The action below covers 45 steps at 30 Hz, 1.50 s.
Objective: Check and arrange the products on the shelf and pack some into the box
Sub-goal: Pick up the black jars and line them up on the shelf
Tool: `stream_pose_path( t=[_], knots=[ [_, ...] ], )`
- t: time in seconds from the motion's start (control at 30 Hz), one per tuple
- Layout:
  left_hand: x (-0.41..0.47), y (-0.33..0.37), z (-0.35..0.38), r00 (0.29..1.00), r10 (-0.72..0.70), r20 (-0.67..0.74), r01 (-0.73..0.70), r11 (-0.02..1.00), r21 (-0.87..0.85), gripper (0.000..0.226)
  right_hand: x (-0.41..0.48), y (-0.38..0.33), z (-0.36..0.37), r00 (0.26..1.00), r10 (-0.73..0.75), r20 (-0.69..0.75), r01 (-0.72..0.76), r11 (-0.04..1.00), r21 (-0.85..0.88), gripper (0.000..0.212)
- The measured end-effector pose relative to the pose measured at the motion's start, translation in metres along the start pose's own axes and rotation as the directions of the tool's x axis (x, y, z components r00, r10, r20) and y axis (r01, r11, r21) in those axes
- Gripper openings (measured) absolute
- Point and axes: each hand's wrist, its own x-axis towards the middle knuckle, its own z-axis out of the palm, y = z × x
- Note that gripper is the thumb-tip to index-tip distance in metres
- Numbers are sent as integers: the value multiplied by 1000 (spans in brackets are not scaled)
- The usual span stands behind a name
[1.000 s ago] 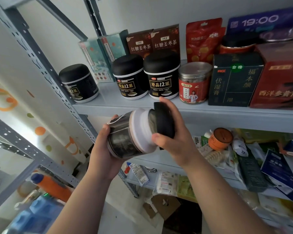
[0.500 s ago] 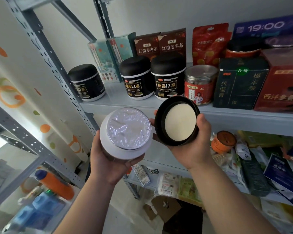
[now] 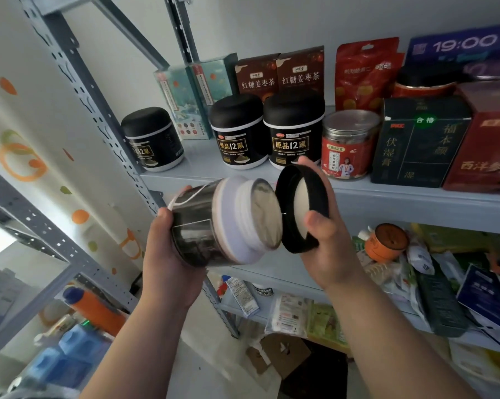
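Note:
My left hand [image 3: 168, 254] grips a black jar [image 3: 214, 226] with a white neck, tipped on its side so its foil-sealed mouth faces right. My right hand [image 3: 326, 240] holds the jar's black lid [image 3: 300, 205], white liner showing, right beside the mouth and not on it. Both are held in front of the grey shelf edge [image 3: 387, 197]. On that shelf stand three matching black jars [image 3: 293, 131], one apart at the left [image 3: 152, 139].
The shelf also carries teal boxes [image 3: 191, 90], brown tea boxes [image 3: 277, 73], a red-labelled clear tin [image 3: 348, 145], a dark green box [image 3: 418, 142] and a red box [image 3: 485, 145]. The lower shelf [image 3: 401, 272] is crowded with packets. A cardboard box [image 3: 277, 355] sits on the floor.
The jar has tipped from mouth-up back onto its side, mouth to the right. The lid has turned and come close to the mouth.

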Motion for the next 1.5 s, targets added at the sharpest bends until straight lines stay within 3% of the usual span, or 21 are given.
stream_pose_path(
  t=[0.1,0.2,0.33,0.7,0.77,0.9,0.97,1.13,1.23,1.37,1.5],
  knots=[
    [-2,4,9,999,47,27,-48,998,43,63,-4,-2,4,990,-123,74,138,960,-244,82],
    [-8,4,18,991,94,100,-109,982,153,51,-7,1,8,980,-135,149,183,903,-388,85],
    [-11,6,20,990,108,95,-129,958,258,50,-10,5,8,974,-157,165,216,868,-447,84],
    [-13,6,14,996,47,82,-69,955,287,47,-11,11,7,966,-173,194,253,797,-548,84],
    [-15,6,13,994,63,86,-87,947,309,44,-9,8,7,972,-125,198,218,791,-571,82],
    [-18,4,7,987,151,47,-158,911,380,53,1,-7,7,961,158,225,11,795,-606,66],
    [-17,6,5,985,169,18,-163,904,396,55,2,-11,7,952,221,213,-55,805,-590,64],
    [-14,15,9,994,108,36,-113,887,447,54,-3,-7,7,961,147,234,5,839,-544,77],
    [-10,18,8,1000,-5,6,2,924,382,43,-5,0,6,962,51,268,126,789,-602,86],
    [-5,17,2,982,-179,-64,190,930,315,44,-4,8,4,930,-90,357,315,698,-644,94],
    [-2,19,-4,968,-250,-24,243,906,346,53,-2,14,-2,900,-143,411,399,651,-646,93]
  ],
)
